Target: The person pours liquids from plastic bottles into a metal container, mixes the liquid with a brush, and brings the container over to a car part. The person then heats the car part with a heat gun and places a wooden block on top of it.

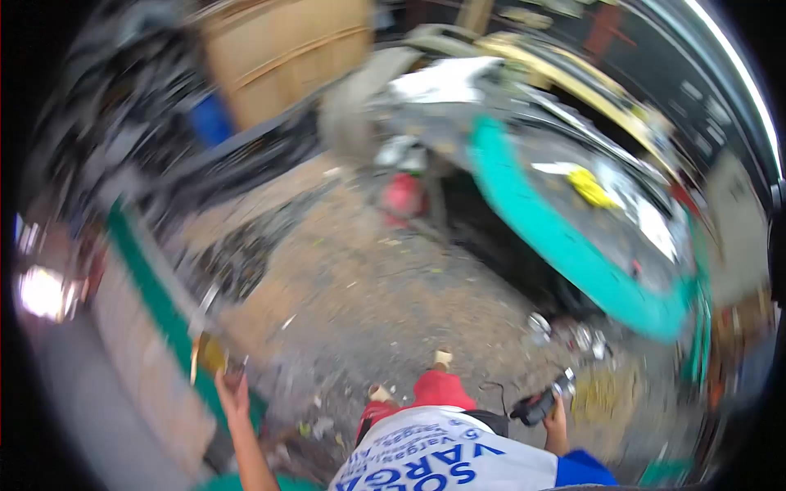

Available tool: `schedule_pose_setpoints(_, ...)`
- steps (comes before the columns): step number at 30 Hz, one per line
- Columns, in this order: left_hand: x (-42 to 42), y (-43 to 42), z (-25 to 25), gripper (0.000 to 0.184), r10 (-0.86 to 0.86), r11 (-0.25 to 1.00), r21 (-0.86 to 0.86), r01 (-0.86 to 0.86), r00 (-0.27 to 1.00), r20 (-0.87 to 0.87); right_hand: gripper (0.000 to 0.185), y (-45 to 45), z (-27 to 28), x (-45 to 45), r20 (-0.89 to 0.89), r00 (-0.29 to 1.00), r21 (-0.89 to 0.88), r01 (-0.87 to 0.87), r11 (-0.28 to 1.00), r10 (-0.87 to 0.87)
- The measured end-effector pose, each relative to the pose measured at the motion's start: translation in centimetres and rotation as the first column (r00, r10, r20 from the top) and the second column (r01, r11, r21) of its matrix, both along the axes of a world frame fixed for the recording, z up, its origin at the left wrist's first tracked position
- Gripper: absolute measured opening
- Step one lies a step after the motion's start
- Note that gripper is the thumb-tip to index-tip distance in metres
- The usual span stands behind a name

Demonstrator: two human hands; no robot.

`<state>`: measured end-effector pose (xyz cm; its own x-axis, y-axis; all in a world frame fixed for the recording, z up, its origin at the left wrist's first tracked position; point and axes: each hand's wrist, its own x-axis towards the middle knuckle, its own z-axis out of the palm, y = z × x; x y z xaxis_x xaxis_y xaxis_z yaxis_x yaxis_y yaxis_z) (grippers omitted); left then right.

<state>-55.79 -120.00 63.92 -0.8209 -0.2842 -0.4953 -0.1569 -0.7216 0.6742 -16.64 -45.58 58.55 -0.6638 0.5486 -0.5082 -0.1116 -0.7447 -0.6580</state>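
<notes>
At the lower left, my left hand (235, 391) is closed around a small dark item; a yellowish object (210, 355) shows just beyond the fingers, blurred by motion. My right hand (556, 417), at the lower right, grips a black power tool (536, 405) with a silver metal head and a thin dark cord. The tool is held beside my body, above the floor. A white shirt with blue letters covers my torso, and red clothing shows over my legs.
A bench with a teal edge (544, 237) curves across the right, bearing a yellow cloth (591, 188) and white sheets. A red container (403, 199) stands near its left end. A teal-edged panel (155, 303) lies at left. Debris litters the floor (344, 278).
</notes>
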Motion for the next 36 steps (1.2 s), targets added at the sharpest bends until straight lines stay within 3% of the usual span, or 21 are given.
schedule_pose_setpoints(1, -1.1, 0.0, -0.9, 0.039, -0.021, 0.999, 0.043, 0.021, 1.000, -0.008, 0.028, -0.5, -0.4, 0.1, 0.164, 0.976, 0.015, 0.143, 0.990, -0.144)
schedule_pose_setpoints(2, -2.5, 0.8, -0.7, 0.040, -0.002, 0.978, 0.207, -0.013, 0.997, 0.074, 0.032, -0.6, 0.0, 0.6, 0.194, 0.971, -0.012, 0.147, 0.989, -0.142)
schedule_pose_setpoints(3, -3.8, 0.4, -1.8, 0.038, -0.158, 0.978, 0.139, 0.155, 0.987, 0.011, 0.036, -1.4, 1.3, 0.6, 0.261, 0.943, -0.002, 0.216, 0.976, -0.208)
schedule_pose_setpoints(4, -5.3, -0.3, -3.7, 0.049, -0.226, 0.886, 0.391, 0.250, 0.968, -0.107, 0.041, -1.1, -0.1, 1.8, 0.268, 0.931, 0.000, 0.260, 0.966, -0.250)
schedule_pose_setpoints(5, -8.3, 2.2, -2.8, 0.049, -0.306, 0.857, 0.400, 0.326, 0.945, -0.116, 0.047, -1.1, -0.4, 2.8, 0.341, 0.900, 0.046, 0.274, 0.961, -0.273)
schedule_pose_setpoints(7, -9.5, 7.9, 2.0, 0.040, -0.483, 0.866, 0.151, 0.476, 0.875, 0.010, 0.046, -1.1, -0.7, 4.1, 0.452, 0.829, 0.072, 0.334, 0.940, -0.329)
schedule_pose_setpoints(9, -9.2, 11.8, 4.6, 0.031, -0.564, 0.808, -0.105, 0.579, 0.813, 0.147, 0.048, -1.6, -0.5, 5.5, 0.444, 0.813, 0.078, 0.385, 0.920, -0.378)
schedule_pose_setpoints(10, -12.8, 10.2, 0.3, 0.035, -0.642, 0.763, 0.132, 0.632, 0.718, 0.269, 0.050, -1.8, -0.2, 6.0, 0.447, 0.803, 0.075, 0.405, 0.911, -0.393)
schedule_pose_setpoints(11, -13.3, 12.5, 1.0, 0.035, -0.657, 0.750, 0.127, 0.649, 0.707, 0.262, 0.050, -1.7, -0.1, 6.6, 0.440, 0.799, 0.073, 0.424, 0.903, -0.411)
schedule_pose_setpoints(14, -11.5, 25.3, 9.8, 0.068, -0.687, 0.703, -0.094, 0.705, 0.708, 0.165, 0.050, -1.2, -0.7, 9.1, 0.414, 0.782, 0.053, 0.490, 0.870, -0.465)
schedule_pose_setpoints(17, -17.2, 30.3, 4.5, 0.059, -0.808, 0.584, 0.000, 0.812, 0.581, 0.102, 0.047, -0.5, -1.4, 11.7, 0.427, 0.738, 0.061, 0.553, 0.831, -0.523)
schedule_pose_setpoints(18, -18.4, 32.7, 3.7, 0.063, -0.840, 0.532, -0.047, 0.846, 0.533, 0.103, 0.046, 0.0, -1.8, 12.6, 0.438, 0.735, 0.051, 0.555, 0.830, -0.518)
schedule_pose_setpoints(21, -19.8, 42.3, 5.0, 0.062, -0.902, 0.420, -0.066, 0.905, 0.424, 0.085, 0.046, 1.6, -3.1, 15.6, 0.452, 0.746, 0.023, 0.538, 0.843, -0.489)
schedule_pose_setpoints(23, -18.9, 49.8, 6.9, 0.074, -0.921, 0.380, -0.172, 0.909, 0.389, 0.021, 0.043, 2.1, -1.6, 16.3, 0.512, 0.703, -0.009, 0.579, 0.816, -0.493)
schedule_pose_setpoints(25, -18.6, 56.6, 9.4, 0.075, -0.972, 0.219, -0.196, 0.956, 0.231, 0.038, 0.040, 3.3, -1.8, 16.9, 0.409, 0.705, 0.019, 0.628, 0.778, -0.579)
schedule_pose_setpoints(28, -19.0, 65.6, 10.1, 0.074, -0.979, 0.184, -0.250, 0.951, 0.200, 0.042, 0.040, 4.8, -1.7, 17.1, 0.421, 0.691, 0.006, 0.645, 0.764, -0.587)
schedule_pose_setpoints(30, -19.0, 71.9, 11.3, 0.071, -0.998, 0.019, -0.262, 0.965, 0.032, 0.048, 0.040, 5.5, -2.2, 17.6, 0.428, 0.671, -0.001, 0.670, 0.742, -0.605)
schedule_pose_setpoints(36, -19.3, 89.7, 11.2, 0.060, -0.972, -0.231, -0.279, 0.932, -0.236, 0.017, 0.036, 7.2, -1.5, 16.2, 0.428, 0.618, 0.013, 0.725, 0.688, -0.659)
